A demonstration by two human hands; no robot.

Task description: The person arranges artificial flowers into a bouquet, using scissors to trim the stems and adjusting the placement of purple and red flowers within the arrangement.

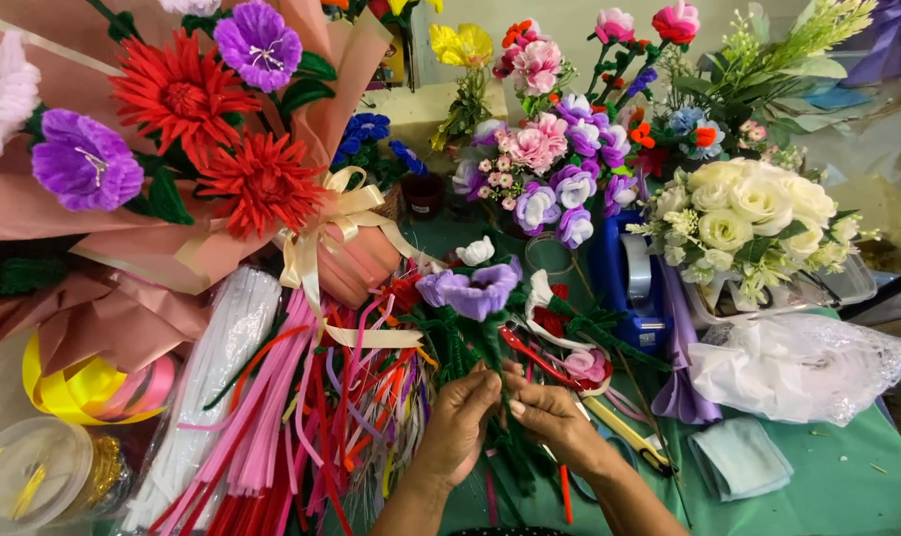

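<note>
1. At the far left edge of the table (847,486) I see a finished bouquet (187,139) of red and purple flowers in pink wrapping, tied with a cream ribbon bow (336,213); that piece looks complete to me

2. Below it, near the left front corner, lie rolls of yellow and pink ribbon (93,387) and a clear lidded tub (28,471), neither in use

3. Just right of those, a thick spread of loose pipe cleaners (272,427) in white, pink, red and orange lies on the table, so I judge plenty of raw stock is left

4. My left hand (460,422) is closed, fingers pinched round the dark green stem (470,347) of the purple flower (475,288), which stands upright just above both hands near the front middle of the table

5. My right hand (550,417) is also closed, fingertips meeting the left hand's at the same stem; I cannot tell whether it holds a separate strand

6. The bloom is already shaped, and the stem seems the part in work, so I judge this flower well along but not finished

7. Right of my hands lie a red-handled tool (530,355), a yellow cutter (624,432) and a blue tape dispenser (634,288), all untouched

8. Toward the right edge stand finished pink and purple flowers (554,164), a white rose bunch (753,213), white netting (798,362) and a pale folded cloth (740,457)
</note>
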